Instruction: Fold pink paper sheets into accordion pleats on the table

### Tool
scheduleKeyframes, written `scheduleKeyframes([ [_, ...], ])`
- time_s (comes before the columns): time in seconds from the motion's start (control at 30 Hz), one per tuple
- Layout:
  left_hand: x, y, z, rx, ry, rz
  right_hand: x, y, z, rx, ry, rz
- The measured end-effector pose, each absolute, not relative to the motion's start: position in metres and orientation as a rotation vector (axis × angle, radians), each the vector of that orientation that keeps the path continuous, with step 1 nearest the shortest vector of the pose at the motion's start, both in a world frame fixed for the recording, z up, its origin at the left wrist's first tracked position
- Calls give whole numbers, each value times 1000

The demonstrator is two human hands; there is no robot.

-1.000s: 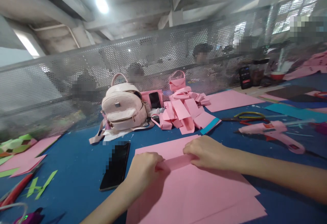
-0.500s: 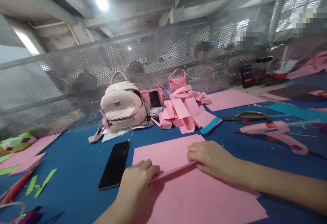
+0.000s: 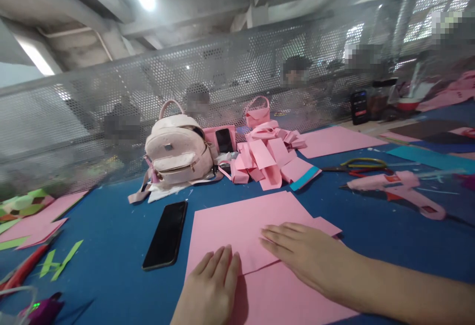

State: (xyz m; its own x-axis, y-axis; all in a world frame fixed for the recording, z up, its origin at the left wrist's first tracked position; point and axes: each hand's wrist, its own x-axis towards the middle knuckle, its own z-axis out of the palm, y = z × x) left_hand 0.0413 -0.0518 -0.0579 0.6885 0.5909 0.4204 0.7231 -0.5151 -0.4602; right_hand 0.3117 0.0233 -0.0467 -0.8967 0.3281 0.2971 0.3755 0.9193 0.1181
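Note:
A large pink paper sheet (image 3: 241, 221) lies on the blue table (image 3: 111, 236) in front of me, its near part folded over onto itself. My left hand (image 3: 213, 285) rests flat on the fold's near left edge, fingers straight and together. My right hand (image 3: 300, 255) lies flat across the fold further right, fingers stretched out toward the left. Neither hand holds anything; both press down on the paper.
A black phone (image 3: 166, 235) lies left of the sheet. Behind stand a pale pink backpack (image 3: 176, 154) and a heap of folded pink paper pieces (image 3: 270, 159). A pink glue gun (image 3: 397, 189) and scissors (image 3: 361, 165) lie right. Paper scraps (image 3: 33, 221) sit far left. A mesh screen (image 3: 222, 82) runs behind.
Both hands had pinched the sheet's edge and were folding it over. Now the fold lies flat, and both hands have opened and slid toward me, pressing on it.

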Motion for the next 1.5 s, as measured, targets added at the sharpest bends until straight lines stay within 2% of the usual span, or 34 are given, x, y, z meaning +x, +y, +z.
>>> scheduleKeyframes([
  [0.17, 47, -35, -50, -2413, -1043, -394, 297, 29, -43, -501, -2825, -100],
  [0.37, 39, -5, -13, -2542, -1376, -322, 288, 59, 7, -867, -2891, 83],
  [0.5, 30, 24, 9, -2629, -1565, -346, 282, 85, 26, -950, -2831, 190],
  [0.7, 32, 35, -9, -2676, -1613, -421, 272, 89, -6, -853, -2749, 293],
  [0.87, 41, 25, -41, -2699, -1455, -421, 262, 77, -33, -771, -2697, 279],
  [0.97, 40, 23, -49, -2765, -1374, -368, 261, 75, -35, -772, -2801, 392],
  [1.23, 25, 6, -46, -2785, -1460, -130, 288, 79, -45, -939, -2797, 614],
  [1.5, 7, -4, -62, -2481, -1374, -158, 347, 78, -62, -1293, -2684, 453],
])
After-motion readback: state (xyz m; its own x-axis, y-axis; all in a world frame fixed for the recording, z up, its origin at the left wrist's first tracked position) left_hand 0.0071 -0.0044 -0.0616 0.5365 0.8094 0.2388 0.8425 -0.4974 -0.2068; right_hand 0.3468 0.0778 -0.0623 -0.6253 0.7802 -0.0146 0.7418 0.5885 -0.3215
